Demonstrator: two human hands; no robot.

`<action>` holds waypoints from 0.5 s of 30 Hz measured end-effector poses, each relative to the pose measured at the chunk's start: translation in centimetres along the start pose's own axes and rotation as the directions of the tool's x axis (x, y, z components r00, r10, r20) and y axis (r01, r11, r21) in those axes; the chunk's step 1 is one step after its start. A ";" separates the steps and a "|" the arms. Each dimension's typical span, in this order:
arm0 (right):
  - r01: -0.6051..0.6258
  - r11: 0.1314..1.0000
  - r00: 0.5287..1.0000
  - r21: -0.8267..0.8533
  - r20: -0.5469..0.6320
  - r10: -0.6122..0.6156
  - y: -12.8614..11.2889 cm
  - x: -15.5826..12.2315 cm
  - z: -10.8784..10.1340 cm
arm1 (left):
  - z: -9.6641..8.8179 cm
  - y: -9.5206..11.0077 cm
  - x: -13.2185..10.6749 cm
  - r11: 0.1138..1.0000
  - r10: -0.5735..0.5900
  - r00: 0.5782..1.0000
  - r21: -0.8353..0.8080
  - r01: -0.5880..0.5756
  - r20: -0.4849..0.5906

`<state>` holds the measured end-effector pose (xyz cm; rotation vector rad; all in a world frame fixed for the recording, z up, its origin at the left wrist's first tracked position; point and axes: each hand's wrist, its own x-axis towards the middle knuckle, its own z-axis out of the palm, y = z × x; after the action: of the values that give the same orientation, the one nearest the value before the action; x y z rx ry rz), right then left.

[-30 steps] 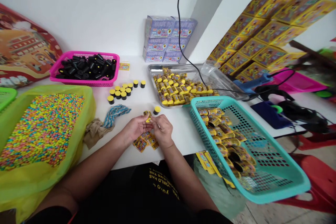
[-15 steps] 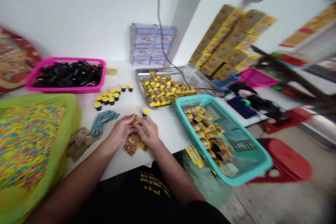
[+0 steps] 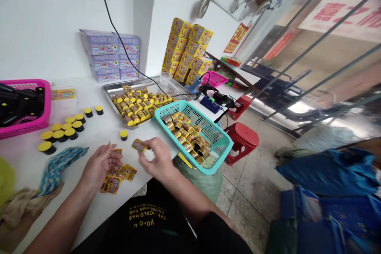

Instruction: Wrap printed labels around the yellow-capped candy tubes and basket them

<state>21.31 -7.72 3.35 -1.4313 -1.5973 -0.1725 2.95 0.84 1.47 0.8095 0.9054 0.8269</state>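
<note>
My right hand pinches a small yellow printed label sleeve between thumb and fingers, raised above the white table. To its left, my left hand is open, its fingers loosely bent, over a small pile of flat yellow printed labels. One more label shows partly behind its fingertips. A single black container with a yellow lid stands just beyond my hands. Several more yellow-lidded black containers stand in a group further left.
A turquoise basket of labelled sleeves is on my right. Behind it lies a metal tray of labelled, yellow-lidded containers. A pink basket of black containers, a blue patterned cloth, purple boxes, yellow boxes and a red stool are around.
My view has swung to the right. My hands, together before, have come apart; the right one has moved toward the turquoise basket with the label sleeve, and the left one has let go.
</note>
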 end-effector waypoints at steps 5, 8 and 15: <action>-0.199 0.922 0.979 -0.331 -0.028 0.202 6.0 1.1 -11.6 | -0.9 0.2 0.5 0.963 0.194 0.976 0.208 -0.169 -0.103; -0.324 0.860 0.912 -0.395 0.111 0.394 11.3 1.8 -15.8 | -1.7 0.4 1.1 0.910 0.298 0.947 0.338 -0.242 -0.124; -0.384 0.894 0.844 -0.233 0.305 0.441 17.4 3.1 -16.9 | -4.9 2.3 2.2 0.662 0.473 0.847 0.732 -0.161 -0.243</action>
<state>45.28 -11.14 6.58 -1.9906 -1.5283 0.2265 -1.14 4.92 0.83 1.5318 1.5332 1.0082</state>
